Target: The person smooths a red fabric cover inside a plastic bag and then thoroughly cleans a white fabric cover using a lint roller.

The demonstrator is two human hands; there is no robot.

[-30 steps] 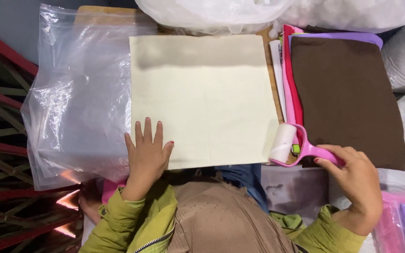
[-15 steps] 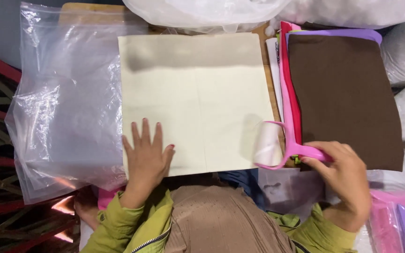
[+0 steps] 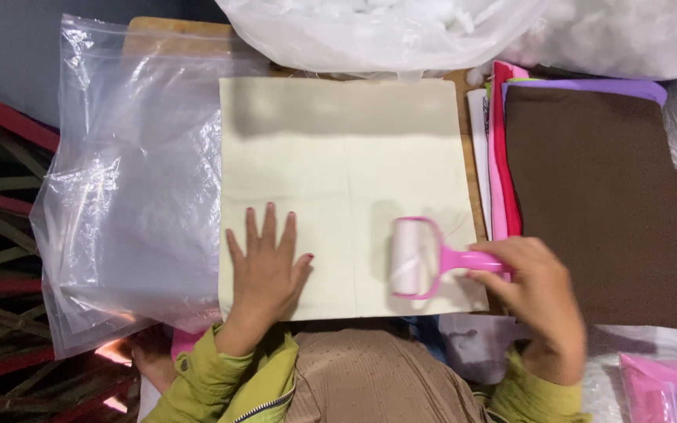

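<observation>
left hand (image 3: 266, 270) flat, fingers spread on cream cloth (image 3: 338, 164) | right hand (image 3: 538, 294) gripping pink lint roller (image 3: 410, 257) (on cloth)

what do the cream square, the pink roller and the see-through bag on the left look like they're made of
Cream square: likely felt or similar soft fabric, matte with faint fold creases. Pink roller: smooth, shiny plastic frame and handle, with a white drum that looks like paper or sticky sheet, though that is unclear. Clear bag: thin plastic film, glossy, wrinkled and see-through.
</observation>
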